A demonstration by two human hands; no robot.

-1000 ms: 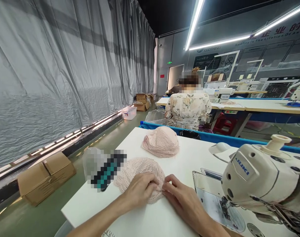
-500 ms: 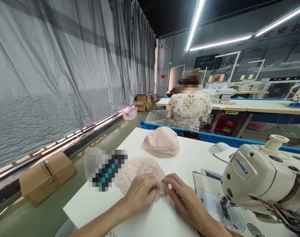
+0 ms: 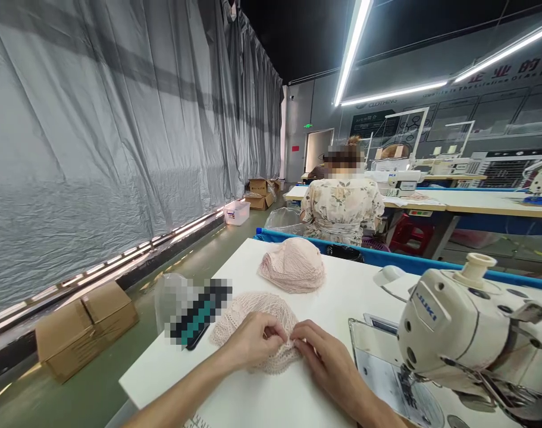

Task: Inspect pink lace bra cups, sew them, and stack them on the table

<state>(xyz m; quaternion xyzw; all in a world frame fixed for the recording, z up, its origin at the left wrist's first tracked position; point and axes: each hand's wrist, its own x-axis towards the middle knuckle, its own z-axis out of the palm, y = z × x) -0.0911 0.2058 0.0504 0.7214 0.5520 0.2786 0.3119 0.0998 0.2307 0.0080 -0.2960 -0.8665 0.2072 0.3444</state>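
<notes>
A pale pink lace piece [image 3: 253, 303], rounded like a bra cup, lies on the white sewing table. My left hand [image 3: 262, 340] rests over its near right part, thumb and forefinger pinched together on the lace. Facing it, my right hand [image 3: 322, 351] grips the right edge of the same piece between thumb and fingers. The fingertips of both hands almost meet, and they cover the bit of lace between them. Just behind lies a stack of similar pink lace cups [image 3: 292, 266], apart from both hands.
A white sewing machine [image 3: 449, 333] stands close to my right hand. A partly blurred dark object [image 3: 199, 315] lies at the table's left edge beside a clear plastic bag [image 3: 169, 297]. A cardboard box [image 3: 85, 327] sits on the floor. Ahead, a person [image 3: 342, 205] sits facing away.
The view has tipped slightly upward, so the table and lace sit a little lower. Both hands stay at the lace's right edge, their fingertips shifted only slightly.
</notes>
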